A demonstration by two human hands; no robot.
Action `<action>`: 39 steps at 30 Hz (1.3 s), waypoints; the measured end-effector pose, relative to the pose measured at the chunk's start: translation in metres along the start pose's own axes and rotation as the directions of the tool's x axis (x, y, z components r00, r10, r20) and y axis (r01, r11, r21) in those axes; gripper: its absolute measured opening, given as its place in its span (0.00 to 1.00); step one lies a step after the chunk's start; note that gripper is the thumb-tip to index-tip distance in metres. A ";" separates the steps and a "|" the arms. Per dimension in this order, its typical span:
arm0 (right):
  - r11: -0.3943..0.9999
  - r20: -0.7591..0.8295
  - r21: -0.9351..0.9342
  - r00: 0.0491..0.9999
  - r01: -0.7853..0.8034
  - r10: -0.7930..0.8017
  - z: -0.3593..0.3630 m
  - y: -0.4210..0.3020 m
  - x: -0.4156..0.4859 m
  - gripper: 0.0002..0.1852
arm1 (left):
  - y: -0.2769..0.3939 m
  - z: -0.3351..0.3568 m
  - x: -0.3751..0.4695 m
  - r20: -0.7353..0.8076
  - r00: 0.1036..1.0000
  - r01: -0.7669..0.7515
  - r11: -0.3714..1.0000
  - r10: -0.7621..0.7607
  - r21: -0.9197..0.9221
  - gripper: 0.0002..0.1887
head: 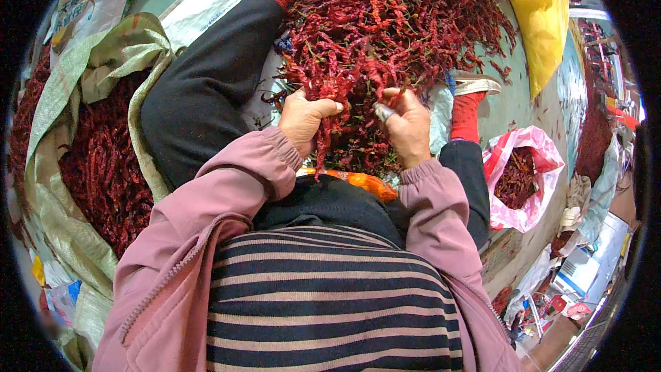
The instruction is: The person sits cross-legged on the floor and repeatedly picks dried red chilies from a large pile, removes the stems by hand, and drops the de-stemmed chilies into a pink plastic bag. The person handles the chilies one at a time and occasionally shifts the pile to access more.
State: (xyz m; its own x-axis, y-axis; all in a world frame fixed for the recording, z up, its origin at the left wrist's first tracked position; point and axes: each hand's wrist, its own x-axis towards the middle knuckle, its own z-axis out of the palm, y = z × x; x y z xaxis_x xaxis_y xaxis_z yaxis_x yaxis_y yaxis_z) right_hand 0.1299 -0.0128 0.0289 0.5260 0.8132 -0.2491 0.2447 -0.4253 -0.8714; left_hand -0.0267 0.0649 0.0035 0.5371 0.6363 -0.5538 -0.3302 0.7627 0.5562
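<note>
A large heap of dried red chilies [382,20] spreads between my outstretched legs. At the heap's near edge, my left hand [307,119] grips a bunch of dried chilies [324,137], its thumb on top and some pods hanging below. My right hand [408,124] is beside it, thumb and fingers pinched on a dried chili [393,92] at the heap. Something silvery covers the tip of the right thumb. An orange printed bag [369,185] lies under the near edge of the chilies, close to my lap.
An open woven sack [41,129] full of dried chilies stands at the left. A pink and white plastic bag [550,165] with chilies stands at the right. A yellow sack [542,20] lies at the upper right. Boxes and plastic bags crowd the lower right.
</note>
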 end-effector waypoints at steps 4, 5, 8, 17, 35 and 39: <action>0.992 0.137 0.105 0.987 0.071 -0.085 0.007 -0.005 -0.027 0.12 | -0.004 0.018 0.001 0.082 0.993 0.087 0.996 -0.089 0.023 0.17; 0.987 0.149 0.065 0.976 0.147 -0.156 0.008 -0.003 -0.030 0.13 | -0.006 0.023 -0.002 0.076 0.995 0.061 0.998 -0.061 -0.007 0.16; 0.964 0.166 0.045 0.949 0.263 -0.267 0.006 -0.004 -0.034 0.13 | -0.007 0.022 -0.004 0.070 0.994 0.076 0.995 -0.080 0.061 0.16; 0.804 0.174 0.526 0.961 -0.276 0.216 -0.017 0.013 -0.035 0.09 | -0.003 0.028 -0.016 0.179 0.981 0.000 0.927 -0.072 0.375 0.16; 0.780 -0.023 -0.533 0.916 0.328 -0.401 -0.040 0.040 -0.054 0.05 | -0.028 0.048 -0.029 0.196 0.890 0.260 0.811 -0.411 0.524 0.12; 0.842 -0.170 -0.538 0.972 0.046 -0.162 -0.065 0.099 -0.056 0.07 | -0.029 0.058 -0.044 0.221 0.879 0.288 0.839 -0.423 0.461 0.08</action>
State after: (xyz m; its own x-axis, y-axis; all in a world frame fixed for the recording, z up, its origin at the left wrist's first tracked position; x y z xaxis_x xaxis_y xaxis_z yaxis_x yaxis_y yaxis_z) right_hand 0.1777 -0.1262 -0.0158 0.6104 0.7915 -0.0294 0.6682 -0.5346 -0.5175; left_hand 0.0042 0.0085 0.0475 0.7832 0.2109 -0.5849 0.2352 0.7702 0.5928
